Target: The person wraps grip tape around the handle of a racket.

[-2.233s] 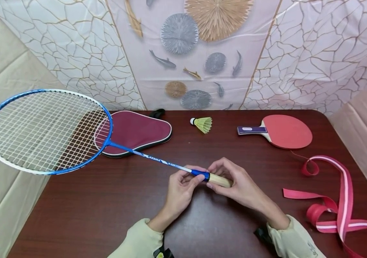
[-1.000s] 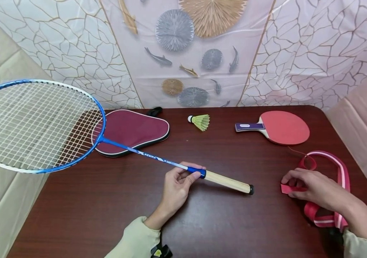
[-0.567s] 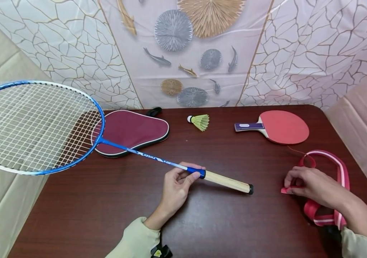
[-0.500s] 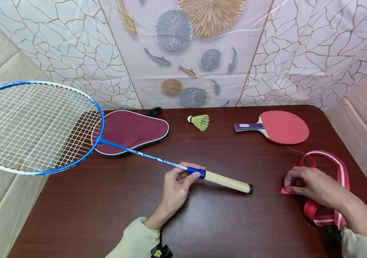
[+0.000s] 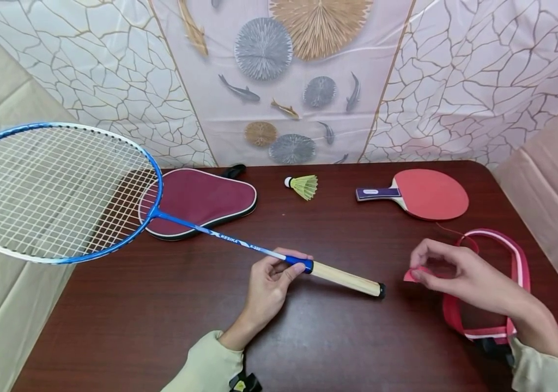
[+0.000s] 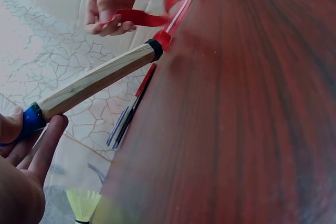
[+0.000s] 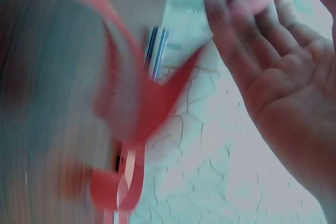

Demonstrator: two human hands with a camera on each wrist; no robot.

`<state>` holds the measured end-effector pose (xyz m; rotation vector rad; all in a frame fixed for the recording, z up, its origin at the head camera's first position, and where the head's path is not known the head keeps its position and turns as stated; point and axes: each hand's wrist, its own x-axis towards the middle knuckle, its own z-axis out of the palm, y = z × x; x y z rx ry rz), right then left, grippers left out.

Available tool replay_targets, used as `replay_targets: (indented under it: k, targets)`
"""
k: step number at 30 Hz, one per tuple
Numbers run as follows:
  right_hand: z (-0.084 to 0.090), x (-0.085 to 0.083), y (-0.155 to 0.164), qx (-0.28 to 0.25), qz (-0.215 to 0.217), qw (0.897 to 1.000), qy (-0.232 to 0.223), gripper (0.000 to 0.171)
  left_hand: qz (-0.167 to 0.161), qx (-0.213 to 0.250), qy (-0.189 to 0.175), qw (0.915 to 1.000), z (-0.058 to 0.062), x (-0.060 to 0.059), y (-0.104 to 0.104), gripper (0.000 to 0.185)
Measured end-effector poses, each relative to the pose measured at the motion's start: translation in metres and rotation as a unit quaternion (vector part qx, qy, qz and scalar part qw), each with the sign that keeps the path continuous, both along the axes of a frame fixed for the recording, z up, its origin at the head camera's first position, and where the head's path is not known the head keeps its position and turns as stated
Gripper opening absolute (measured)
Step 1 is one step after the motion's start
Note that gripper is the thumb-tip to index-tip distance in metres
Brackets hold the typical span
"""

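Note:
My left hand pinches a blue and white badminton racket at the blue collar above its handle. The bare wooden handle with its black end cap points right, raised above the table in the left wrist view. My right hand pinches the end of a red grip tape between thumb and fingertips, to the right of the end cap. In the left wrist view the grip tape runs from those fingers back toward the table. Motion blurs the tape in the right wrist view.
A maroon paddle case lies at the back left, partly behind the racket's strings. Beside it is a yellow shuttlecock. A red table tennis paddle lies at the back right, with loops of white-striped tape in front of it.
My right hand left the racket handle, reached right to the grip tape, pinched its end and lifted it leftward, drawing the loops along. My left hand keeps its hold on the racket.

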<state>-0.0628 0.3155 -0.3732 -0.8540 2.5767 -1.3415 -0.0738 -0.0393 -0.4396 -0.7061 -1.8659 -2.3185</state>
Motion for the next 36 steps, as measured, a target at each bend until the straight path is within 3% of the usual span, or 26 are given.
replay_targets:
  k: [5,9,12,20,28,31,36]
  targets:
    - [0.003,-0.004,-0.016,-0.048,-0.022,0.999,-0.006,0.032,-0.005,0.004,-0.009,0.9999,0.001,0.002,0.000,0.017]
    - [0.007,-0.003,-0.029,-0.037,-0.076,0.996,-0.013,0.033,-0.010,0.007,-0.019,0.9997,0.001,0.002,0.001,0.016]
    - [0.009,-0.003,-0.038,-0.025,-0.089,0.996,-0.003,0.033,-0.009,0.000,-0.019,0.9998,0.002,0.002,0.002,0.015]
    - [0.012,-0.002,-0.053,0.002,-0.019,0.999,0.041,0.033,-0.013,0.003,-0.015,0.9998,0.003,0.002,0.002,0.014]
    - [0.008,-0.009,-0.080,-0.053,0.090,0.990,0.093,0.030,-0.022,0.015,-0.013,0.9996,0.002,0.002,0.003,0.015]
    - [0.010,-0.011,-0.091,-0.037,0.104,0.992,0.065,0.025,-0.021,0.012,-0.014,0.9996,0.002,0.003,0.003,0.015]
    - [0.015,-0.017,-0.111,-0.013,0.093,0.996,0.010,0.016,-0.017,0.009,-0.014,0.9997,0.003,0.003,0.002,0.015]
